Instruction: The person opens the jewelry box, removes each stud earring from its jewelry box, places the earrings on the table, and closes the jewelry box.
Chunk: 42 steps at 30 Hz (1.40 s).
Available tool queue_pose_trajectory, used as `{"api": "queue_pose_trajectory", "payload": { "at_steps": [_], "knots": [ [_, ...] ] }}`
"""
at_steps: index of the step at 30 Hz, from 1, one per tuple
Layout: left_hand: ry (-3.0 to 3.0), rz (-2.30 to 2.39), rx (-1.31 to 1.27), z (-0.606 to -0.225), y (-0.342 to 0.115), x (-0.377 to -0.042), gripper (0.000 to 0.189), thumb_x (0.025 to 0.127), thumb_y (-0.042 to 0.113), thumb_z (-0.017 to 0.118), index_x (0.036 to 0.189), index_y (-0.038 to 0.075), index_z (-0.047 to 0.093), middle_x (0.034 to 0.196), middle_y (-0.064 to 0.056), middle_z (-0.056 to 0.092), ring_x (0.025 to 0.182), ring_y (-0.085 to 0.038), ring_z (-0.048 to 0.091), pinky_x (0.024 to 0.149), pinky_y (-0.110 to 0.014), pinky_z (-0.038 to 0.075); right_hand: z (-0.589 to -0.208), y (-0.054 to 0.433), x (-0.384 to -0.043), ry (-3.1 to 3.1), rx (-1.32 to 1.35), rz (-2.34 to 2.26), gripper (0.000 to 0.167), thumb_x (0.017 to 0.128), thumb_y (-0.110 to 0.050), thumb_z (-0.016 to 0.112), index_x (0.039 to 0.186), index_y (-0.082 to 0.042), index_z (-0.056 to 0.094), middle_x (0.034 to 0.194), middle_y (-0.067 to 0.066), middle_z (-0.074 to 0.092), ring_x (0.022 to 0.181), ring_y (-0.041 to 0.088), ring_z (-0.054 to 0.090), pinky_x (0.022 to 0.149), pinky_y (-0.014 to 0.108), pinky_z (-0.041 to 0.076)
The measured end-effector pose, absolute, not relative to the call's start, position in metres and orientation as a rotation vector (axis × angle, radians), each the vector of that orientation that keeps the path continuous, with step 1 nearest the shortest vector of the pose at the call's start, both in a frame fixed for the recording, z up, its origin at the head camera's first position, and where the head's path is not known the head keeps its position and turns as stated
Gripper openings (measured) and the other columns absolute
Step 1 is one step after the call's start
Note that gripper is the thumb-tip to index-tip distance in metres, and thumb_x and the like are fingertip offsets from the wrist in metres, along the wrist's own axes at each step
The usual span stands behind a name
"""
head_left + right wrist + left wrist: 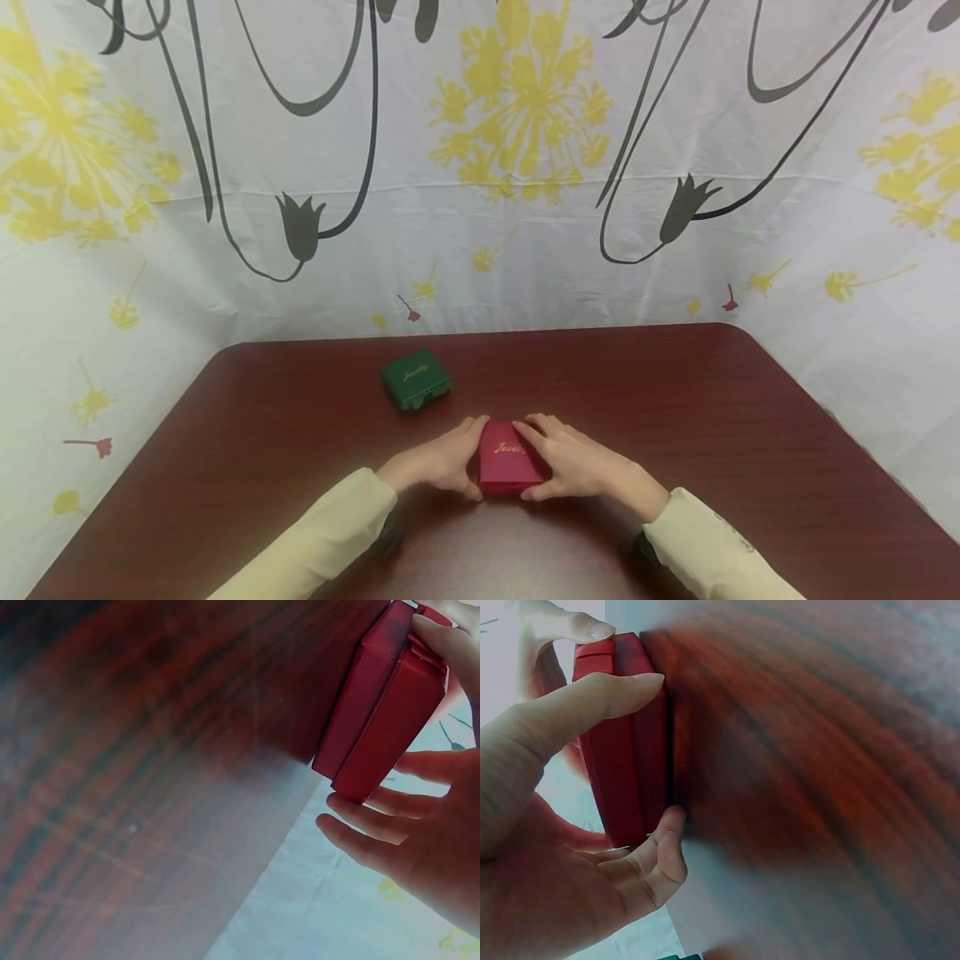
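Observation:
A red jewelry box (501, 468) with gold "Jewelry" lettering on its lid sits on the dark wooden table. My left hand (447, 458) grips its left side, thumb at the near corner and fingers toward the far corner. On the other side, my right hand (577, 464) holds it the same way, covering part of the lid's right edge. The lid looks closed. In the left wrist view, the thumb presses the side of the box (622, 772) near the clasp end. The right wrist view shows fingers round the far end of the box (397, 720).
A green jewelry box (415, 379), also with gold lettering and a closed lid, lies farther back and to the left on the table (675, 392). Behind the table's far edge hangs a white cloth (465, 283) printed with yellow flowers and grey stems.

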<state>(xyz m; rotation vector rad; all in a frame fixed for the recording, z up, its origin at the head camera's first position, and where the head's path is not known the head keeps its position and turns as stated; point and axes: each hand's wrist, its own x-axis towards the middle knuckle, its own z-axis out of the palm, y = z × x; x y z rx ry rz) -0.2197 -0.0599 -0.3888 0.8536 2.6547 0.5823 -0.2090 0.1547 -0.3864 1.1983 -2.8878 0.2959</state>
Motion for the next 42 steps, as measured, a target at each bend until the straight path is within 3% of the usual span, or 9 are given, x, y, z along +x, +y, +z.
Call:
{"api": "queue_pose_trajectory", "payload": {
  "at_steps": [15, 25, 35, 42],
  "knots": [
    [2.646, 0.638, 0.849, -0.394, -0.059, -0.215, 0.1, 0.062, 0.027, 0.08, 0.137, 0.0, 0.02, 0.123, -0.009, 0.038, 0.11, -0.02, 0.043, 0.094, -0.034, 0.039, -0.386, 0.154, -0.206, -2.849, 1.22, 0.27, 0.089, 0.066, -0.052, 0.07, 0.129, 0.003, 0.04, 0.123, 0.018, 0.042, 0.111, 0.028, 0.043, 0.089, 0.045, 0.04],
    [2.676, 0.625, 0.912, -0.399, -0.059, -0.215, 0.1, 0.061, 0.028, 0.08, 0.136, -0.002, 0.02, 0.12, -0.012, 0.039, 0.106, -0.019, 0.045, 0.093, -0.033, 0.04, -0.385, 0.14, -0.206, -2.76, 1.29, 0.142, 0.087, 0.066, -0.05, 0.071, 0.125, 0.006, 0.043, 0.119, 0.018, 0.045, 0.107, 0.029, 0.046, 0.093, 0.039, 0.039],
    [2.702, 0.601, 0.914, -0.402, -0.057, -0.214, 0.101, 0.062, 0.028, 0.078, 0.136, -0.004, 0.019, 0.129, -0.019, 0.034, 0.115, -0.026, 0.043, 0.095, -0.037, 0.038, -0.387, 0.126, -0.205, -2.672, 1.296, -0.066, 0.084, 0.064, -0.048, 0.072, 0.124, 0.005, 0.046, 0.117, 0.019, 0.047, 0.107, 0.03, 0.048, 0.091, 0.042, 0.04],
    [2.724, 0.622, 0.941, -0.404, -0.056, -0.214, 0.098, 0.061, 0.027, 0.079, 0.135, -0.003, 0.021, 0.124, -0.015, 0.037, 0.106, -0.021, 0.048, 0.091, -0.033, 0.042, -0.387, 0.125, -0.204, -2.656, 1.289, -0.103, 0.083, 0.064, -0.047, 0.072, 0.124, 0.004, 0.047, 0.116, 0.019, 0.049, 0.106, 0.031, 0.049, 0.091, 0.041, 0.041]
  ]
}}
